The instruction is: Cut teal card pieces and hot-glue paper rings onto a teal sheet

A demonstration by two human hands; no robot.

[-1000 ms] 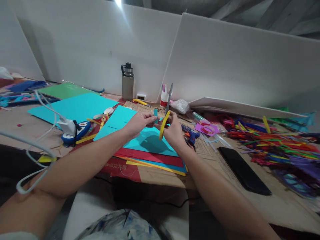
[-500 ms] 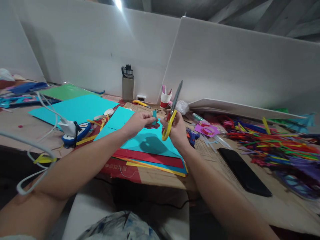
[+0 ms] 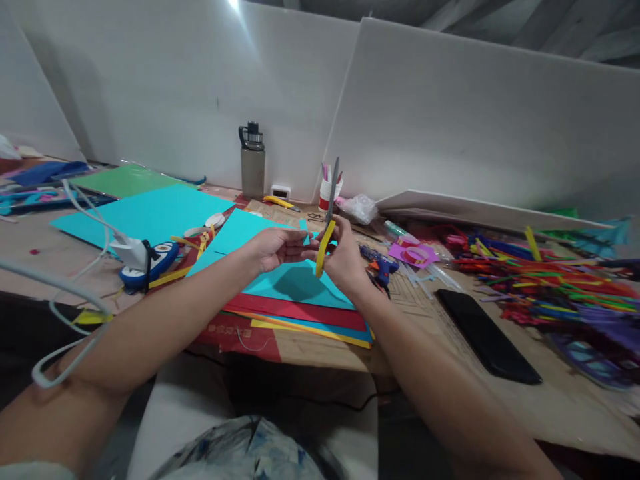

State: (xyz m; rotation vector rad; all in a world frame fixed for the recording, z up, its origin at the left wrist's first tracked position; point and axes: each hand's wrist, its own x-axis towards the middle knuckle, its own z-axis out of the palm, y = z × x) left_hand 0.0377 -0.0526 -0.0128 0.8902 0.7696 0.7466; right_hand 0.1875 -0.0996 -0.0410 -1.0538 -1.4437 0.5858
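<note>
My right hand (image 3: pixel 344 257) is closed round a pair of scissors (image 3: pixel 321 257) with yellow handles, the grey blades pointing up and away from me. Close on its left, my left hand (image 3: pixel 280 250) pinches a small turquoise paper piece (image 3: pixel 306 231) between thumb and fingers. The fingertips of both hands are nearly together, and whether they touch is unclear. Below them lies a turquoise sheet (image 3: pixel 235 230) on top of a stack of red, blue and yellow sheets; a shadow of the hands falls on it.
A bottle (image 3: pixel 253 163) and a paper cup of pens (image 3: pixel 325 190) stand near the white boards. To the right lie a glue gun (image 3: pixel 384 267), a black phone (image 3: pixel 487 333) and a heap of coloured pipe cleaners (image 3: pixel 565 280). A blue-and-white power strip (image 3: pixel 150 267) with white cables sits left.
My right hand has shifted left, closer to my left hand, and the scissors have turned more upright and edge-on. The left hand still holds the turquoise piece, its fingers now stretched out more.
</note>
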